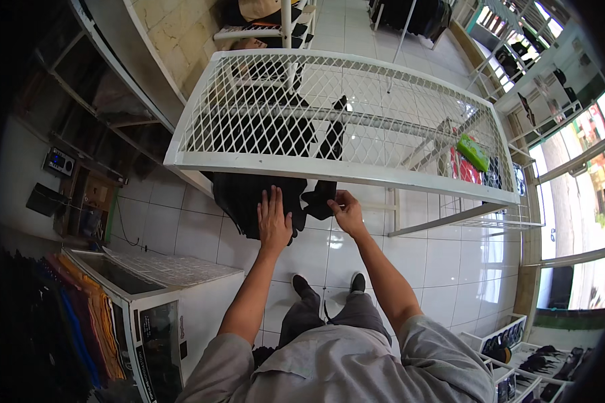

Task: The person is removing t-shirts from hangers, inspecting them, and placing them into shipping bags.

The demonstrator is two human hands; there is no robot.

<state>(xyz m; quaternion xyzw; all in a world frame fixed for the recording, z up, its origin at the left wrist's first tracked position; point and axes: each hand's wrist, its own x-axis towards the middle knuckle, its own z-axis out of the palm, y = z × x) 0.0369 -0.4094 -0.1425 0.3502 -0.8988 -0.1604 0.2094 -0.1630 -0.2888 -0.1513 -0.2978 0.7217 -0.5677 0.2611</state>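
Note:
Several black garments (237, 201) hang in a close row below a white metal rack topped with mesh (368, 169). Flat against the front garments lies my left hand (273, 221), fingers extended and spread, gripping nothing. My right hand (348, 211) pinches the edge of a single black garment (320, 201) between thumb and fingers. That garment hangs a little to the right of the row, with a gap between them. The hanging rail (363, 118) shows through the mesh; the hangers are hard to make out.
A bright green packet (473, 152) rests at the mesh's right end. At lower left stands a white-framed display case (206, 272), beside hanging coloured clothes (88, 322). White trays with small dark goods (504, 337) sit at lower right. White tiles (433, 262) cover the floor.

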